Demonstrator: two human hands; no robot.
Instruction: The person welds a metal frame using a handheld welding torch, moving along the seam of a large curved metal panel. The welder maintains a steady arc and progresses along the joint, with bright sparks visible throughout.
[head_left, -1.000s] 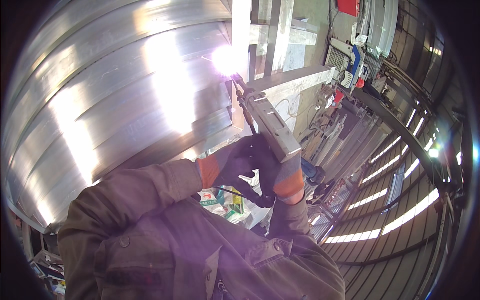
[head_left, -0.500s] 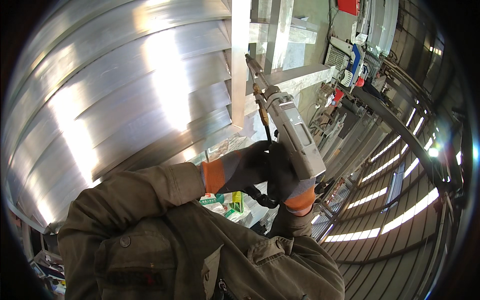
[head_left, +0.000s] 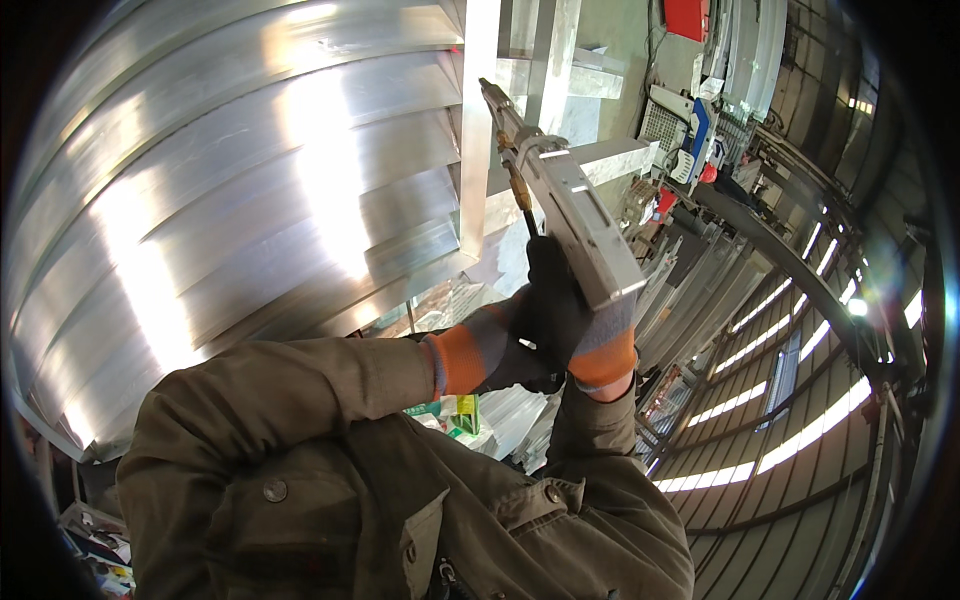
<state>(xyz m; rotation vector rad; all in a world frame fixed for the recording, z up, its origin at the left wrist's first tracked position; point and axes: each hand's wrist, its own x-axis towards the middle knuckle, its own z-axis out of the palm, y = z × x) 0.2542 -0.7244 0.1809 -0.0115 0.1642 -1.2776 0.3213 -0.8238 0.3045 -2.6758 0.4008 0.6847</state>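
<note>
Both gloved hands, left hand [head_left: 500,345] and right hand [head_left: 572,310], close around a grey metal torch [head_left: 570,215], its tip apparently near an upright post [head_left: 478,120] beside shiny louvres [head_left: 250,200].

A large louvred aluminium panel [head_left: 250,200] is seen across the upper left. Metal profiles [head_left: 700,290] are stacked at centre right, and a red box [head_left: 690,18] is at the top.
</note>
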